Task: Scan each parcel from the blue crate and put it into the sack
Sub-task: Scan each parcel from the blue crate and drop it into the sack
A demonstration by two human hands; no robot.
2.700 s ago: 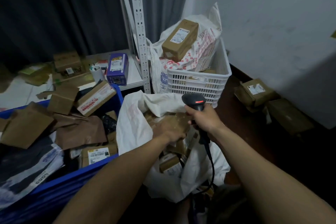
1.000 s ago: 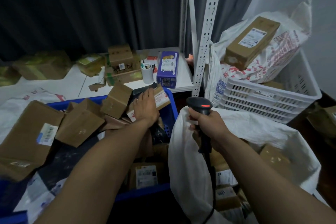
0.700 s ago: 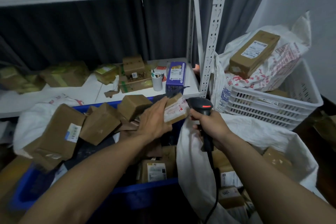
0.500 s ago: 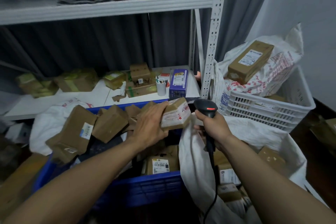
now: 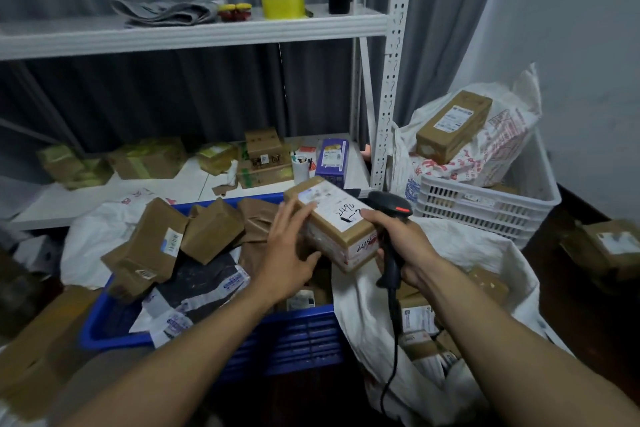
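A brown parcel [image 5: 341, 229] with a white label and black writing on top is held up, tilted, where the full blue crate [image 5: 294, 336] meets the open white sack [image 5: 478, 246], right beside the black scanner [image 5: 388, 206].

The crate [image 5: 304, 333] sits left of the sack [image 5: 485, 253], their sides touching. You have a parcel [image 5: 341, 225] above the crate's right end, your left hand [image 5: 287, 253] on its left side, the scanner [image 5: 389, 203] in your right hand [image 5: 401, 243] just beside its right. Behind the sack stands a basket [image 5: 485, 204]; behind the crate, a shelf [image 5: 194, 184] carrying boxes.
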